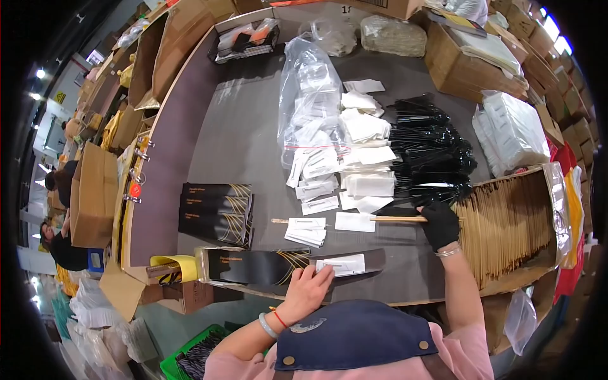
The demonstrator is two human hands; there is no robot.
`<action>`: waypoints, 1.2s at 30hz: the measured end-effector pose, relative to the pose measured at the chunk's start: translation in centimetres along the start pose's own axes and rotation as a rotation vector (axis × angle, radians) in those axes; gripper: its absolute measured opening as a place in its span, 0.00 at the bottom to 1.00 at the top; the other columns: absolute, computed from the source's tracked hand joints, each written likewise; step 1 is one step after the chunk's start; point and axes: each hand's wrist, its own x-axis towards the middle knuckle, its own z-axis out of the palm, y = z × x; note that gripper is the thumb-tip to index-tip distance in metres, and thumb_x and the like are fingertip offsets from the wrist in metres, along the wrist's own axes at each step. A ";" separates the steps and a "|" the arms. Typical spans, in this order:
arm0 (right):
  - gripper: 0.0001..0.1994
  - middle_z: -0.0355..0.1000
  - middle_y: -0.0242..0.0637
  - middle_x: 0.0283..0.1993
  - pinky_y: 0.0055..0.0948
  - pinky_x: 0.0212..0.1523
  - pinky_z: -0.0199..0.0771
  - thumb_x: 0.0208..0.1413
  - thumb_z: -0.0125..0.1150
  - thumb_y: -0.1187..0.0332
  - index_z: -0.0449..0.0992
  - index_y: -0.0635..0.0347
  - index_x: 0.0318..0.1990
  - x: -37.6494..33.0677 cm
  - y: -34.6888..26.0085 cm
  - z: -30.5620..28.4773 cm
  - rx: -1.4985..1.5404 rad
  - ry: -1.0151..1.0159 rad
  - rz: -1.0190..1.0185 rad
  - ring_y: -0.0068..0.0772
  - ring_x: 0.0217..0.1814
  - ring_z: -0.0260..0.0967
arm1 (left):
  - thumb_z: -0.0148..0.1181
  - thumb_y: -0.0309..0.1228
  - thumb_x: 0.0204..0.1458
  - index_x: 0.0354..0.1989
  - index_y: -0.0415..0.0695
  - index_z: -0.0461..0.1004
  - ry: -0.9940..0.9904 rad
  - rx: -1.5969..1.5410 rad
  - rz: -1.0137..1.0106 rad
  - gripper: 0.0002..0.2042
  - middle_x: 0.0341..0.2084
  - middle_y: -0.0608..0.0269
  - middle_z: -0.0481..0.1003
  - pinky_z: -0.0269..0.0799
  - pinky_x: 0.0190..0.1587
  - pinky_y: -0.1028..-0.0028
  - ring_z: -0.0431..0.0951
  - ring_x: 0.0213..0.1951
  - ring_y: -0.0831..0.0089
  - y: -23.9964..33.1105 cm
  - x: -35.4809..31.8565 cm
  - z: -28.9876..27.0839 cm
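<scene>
Nearest the camera, a blue apron bib fills the lower edge. Just above it the bare left hand presses flat, fingers spread, on a white sachet lying on a long black sleeve at the table's near edge. The gloved right hand pinches a pair of chopsticks at their end. Finished black sleeves are stacked to the left, only a few. Much looks left: white sachets, black spoons, and a box of brown sleeves are heaped beyond. This set seems half assembled, chopsticks not yet in.
</scene>
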 end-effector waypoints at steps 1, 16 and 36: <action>0.09 0.71 0.35 0.32 0.38 0.35 0.72 0.40 0.67 0.72 0.80 0.49 0.33 -0.1 -0.4 -0.6 0.012 -0.003 0.037 0.41 0.38 0.70 | 0.53 0.30 0.49 0.49 0.42 0.74 0.019 -0.010 0.003 0.17 0.50 0.69 0.70 0.60 0.42 0.69 0.67 0.43 0.68 0.0 -0.3 -0.1; 0.09 0.72 0.39 0.34 0.41 0.37 0.74 0.48 0.62 0.71 0.78 0.52 0.39 -2.4 -11.5 -0.1 0.600 -0.281 0.065 0.44 0.39 0.73 | 0.66 0.36 0.41 0.55 0.46 0.71 -0.044 0.096 -0.061 0.28 0.56 0.72 0.66 0.56 0.49 0.66 0.64 0.51 0.67 -0.2 -0.8 -0.3; 0.22 0.75 0.38 0.35 0.40 0.36 0.73 0.49 0.62 0.68 0.73 0.42 0.55 -2.1 -12.8 2.5 0.524 -0.511 -0.346 0.47 0.39 0.72 | 0.75 0.39 0.30 0.52 0.43 0.71 0.086 -0.262 -0.152 0.35 0.52 0.62 0.69 0.59 0.58 0.57 0.65 0.53 0.57 -3.7 0.2 -0.5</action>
